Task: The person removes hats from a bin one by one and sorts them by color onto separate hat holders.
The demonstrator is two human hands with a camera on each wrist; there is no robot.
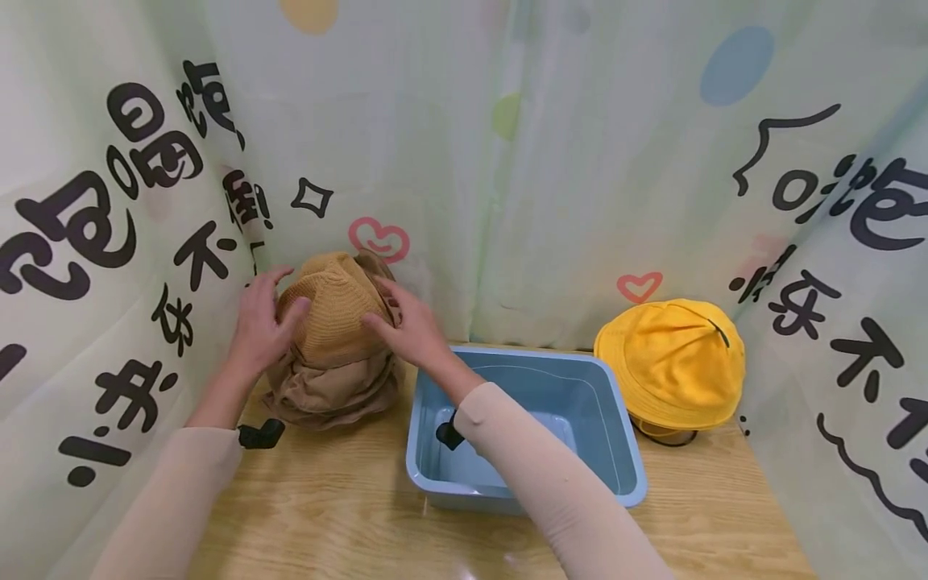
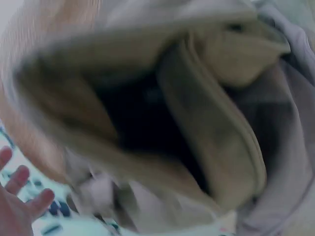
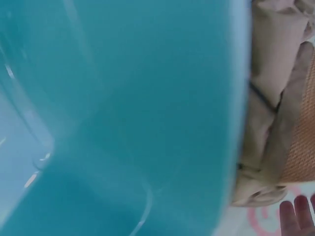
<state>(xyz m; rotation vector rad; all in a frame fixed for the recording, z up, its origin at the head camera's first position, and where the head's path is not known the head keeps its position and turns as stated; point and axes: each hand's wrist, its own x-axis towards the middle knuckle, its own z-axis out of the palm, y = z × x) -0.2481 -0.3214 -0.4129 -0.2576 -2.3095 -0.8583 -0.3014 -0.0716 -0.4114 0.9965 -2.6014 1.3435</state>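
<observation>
A tan knitted hat [image 1: 332, 310] lies on top of crumpled brown fabric hats [image 1: 329, 391], piled at the left of the table. My left hand [image 1: 263, 321] is at the pile's left side, fingers spread and thumb over the knit. On the other side, my right hand [image 1: 415, 326] has its thumb and fingers near the hat's edge; whether they touch it is unclear. In the left wrist view, a brown brim [image 2: 216, 128] folds around a dark opening, and the left fingers [image 2: 39, 204] stand apart from it. The right fingers [image 3: 301, 214] look straight in the right wrist view.
A blue plastic basin [image 1: 525, 354] stands in the middle of the wooden table [image 1: 326, 499], under my right forearm. Right of it sits a yellow hat [image 1: 670, 366] with a dark cord [image 1: 663, 439]. Printed curtains [image 1: 435, 161] enclose the back and sides.
</observation>
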